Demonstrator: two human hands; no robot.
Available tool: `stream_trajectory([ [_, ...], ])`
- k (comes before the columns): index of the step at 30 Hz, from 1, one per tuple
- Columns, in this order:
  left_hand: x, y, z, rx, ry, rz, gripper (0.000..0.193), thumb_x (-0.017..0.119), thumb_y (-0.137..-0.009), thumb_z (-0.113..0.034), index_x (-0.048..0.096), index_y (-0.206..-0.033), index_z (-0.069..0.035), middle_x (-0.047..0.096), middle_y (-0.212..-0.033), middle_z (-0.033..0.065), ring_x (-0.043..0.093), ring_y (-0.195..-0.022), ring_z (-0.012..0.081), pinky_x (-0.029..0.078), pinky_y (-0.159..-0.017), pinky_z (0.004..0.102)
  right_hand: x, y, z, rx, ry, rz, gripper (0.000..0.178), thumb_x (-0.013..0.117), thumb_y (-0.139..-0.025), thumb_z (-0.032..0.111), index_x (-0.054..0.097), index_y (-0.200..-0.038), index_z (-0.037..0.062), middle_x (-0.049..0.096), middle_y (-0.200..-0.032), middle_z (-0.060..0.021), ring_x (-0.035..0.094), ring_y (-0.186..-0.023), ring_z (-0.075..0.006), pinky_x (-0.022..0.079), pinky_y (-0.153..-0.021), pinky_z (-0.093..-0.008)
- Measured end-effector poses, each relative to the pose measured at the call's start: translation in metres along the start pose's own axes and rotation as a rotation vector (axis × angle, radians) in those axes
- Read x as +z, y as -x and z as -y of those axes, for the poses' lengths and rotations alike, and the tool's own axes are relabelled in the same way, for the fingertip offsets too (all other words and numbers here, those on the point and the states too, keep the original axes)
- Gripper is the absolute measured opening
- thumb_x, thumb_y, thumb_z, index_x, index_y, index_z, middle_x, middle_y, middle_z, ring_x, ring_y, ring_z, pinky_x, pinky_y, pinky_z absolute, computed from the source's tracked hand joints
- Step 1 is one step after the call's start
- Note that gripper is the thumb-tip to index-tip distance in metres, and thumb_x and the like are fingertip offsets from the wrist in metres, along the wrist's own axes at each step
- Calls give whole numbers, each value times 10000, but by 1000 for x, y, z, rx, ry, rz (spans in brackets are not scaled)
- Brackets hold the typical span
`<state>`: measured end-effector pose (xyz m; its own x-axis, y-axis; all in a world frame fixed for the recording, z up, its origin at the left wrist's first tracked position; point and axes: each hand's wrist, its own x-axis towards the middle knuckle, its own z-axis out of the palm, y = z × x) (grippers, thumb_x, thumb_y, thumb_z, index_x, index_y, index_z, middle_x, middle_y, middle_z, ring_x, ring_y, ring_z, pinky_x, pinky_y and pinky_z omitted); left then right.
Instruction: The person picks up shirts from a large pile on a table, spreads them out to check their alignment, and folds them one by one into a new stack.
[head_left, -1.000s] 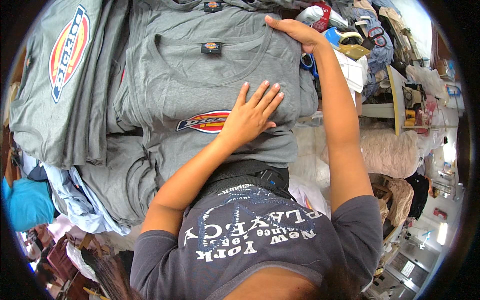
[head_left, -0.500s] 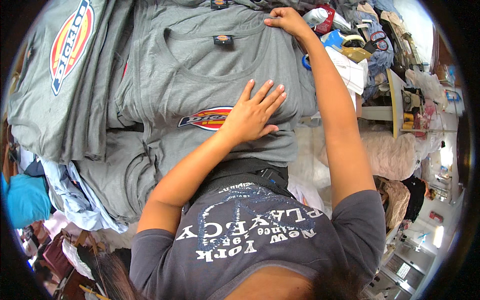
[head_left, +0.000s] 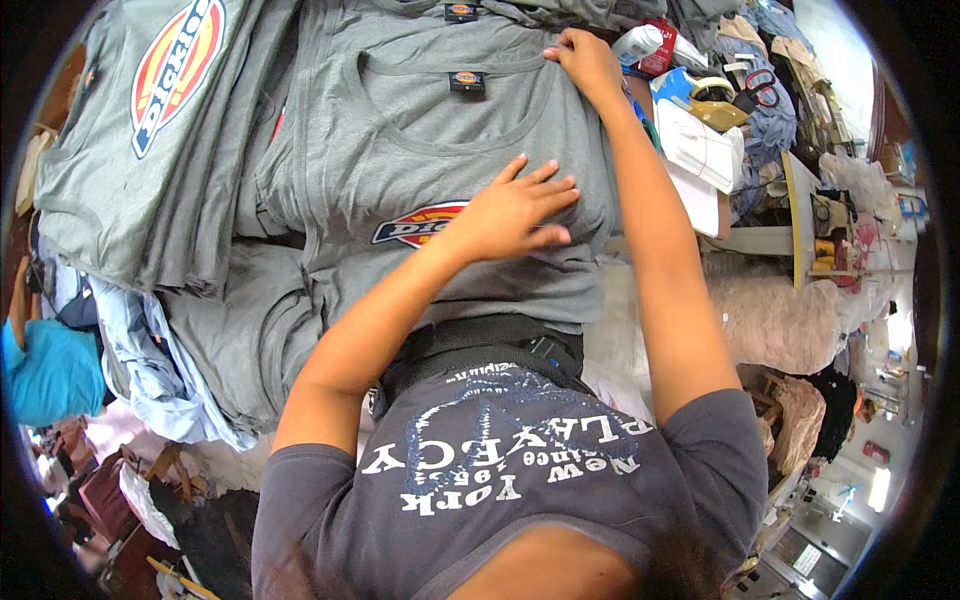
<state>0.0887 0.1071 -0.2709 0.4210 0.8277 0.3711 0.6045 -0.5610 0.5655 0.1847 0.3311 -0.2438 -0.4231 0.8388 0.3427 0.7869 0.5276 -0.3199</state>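
Observation:
A grey T-shirt [head_left: 420, 185] lies spread on top of other grey shirts in front of me, its scooped neckline and small dark neck label [head_left: 466, 82] facing up. An oval red, yellow and blue printed patch [head_left: 405, 225] shows on its chest, partly covered by my left forearm. My left hand [head_left: 515, 212] is palm down over the shirt's front, fingers spread, holding nothing. At the shirt's far right shoulder, my right hand [head_left: 583, 65] has thumb and fingers closed on the fabric edge.
A stack of folded grey shirts [head_left: 180, 150] with a matching patch stands at left. On the right lie a tape dispenser [head_left: 705, 95], scissors [head_left: 762, 88], a white bottle [head_left: 637, 44] and white papers [head_left: 697, 148]. A person in a blue top [head_left: 55, 370] is at the far left.
My left hand's fingers have drawn in slightly and the hand appears a little raised from the cloth. My right hand keeps its pinch at the shoulder. The whole view has shifted slightly.

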Motion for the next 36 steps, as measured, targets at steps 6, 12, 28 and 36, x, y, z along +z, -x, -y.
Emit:
stream_trajectory([
  [6,-127,8,102,-338,-765,-601,283,515,-820,-270,544,-1040,-93,569,-973,96,528,-893,274,419,-746,385,10,13,-11,-72,57,-165,352,616,-723,378,574,-841,49,600,-762,-148,576,-762,-320,431,-646,-390],
  [12,-166,18,141,-553,-754,-278,409,498,-798,-453,522,-907,-60,580,-866,160,547,-829,333,427,-665,442,-10,17,6,72,24,1,388,574,-746,425,545,-885,64,617,-831,-132,589,-792,-325,461,-631,-409],
  [28,-175,4,145,-321,-890,-535,496,536,-779,-445,503,-1055,-34,565,-1001,143,553,-881,302,452,-716,371,-37,31,8,-314,101,-473,282,567,-759,356,538,-827,85,563,-711,-66,553,-672,-260,426,-563,-374],
  [36,-122,161,25,-847,-394,-651,187,571,-830,-201,541,-791,-21,477,-569,14,424,-519,61,363,-488,201,-111,204,-31,552,-773,582,194,588,-811,213,580,-831,20,564,-732,-6,522,-684,-75,424,-632,-210],
])
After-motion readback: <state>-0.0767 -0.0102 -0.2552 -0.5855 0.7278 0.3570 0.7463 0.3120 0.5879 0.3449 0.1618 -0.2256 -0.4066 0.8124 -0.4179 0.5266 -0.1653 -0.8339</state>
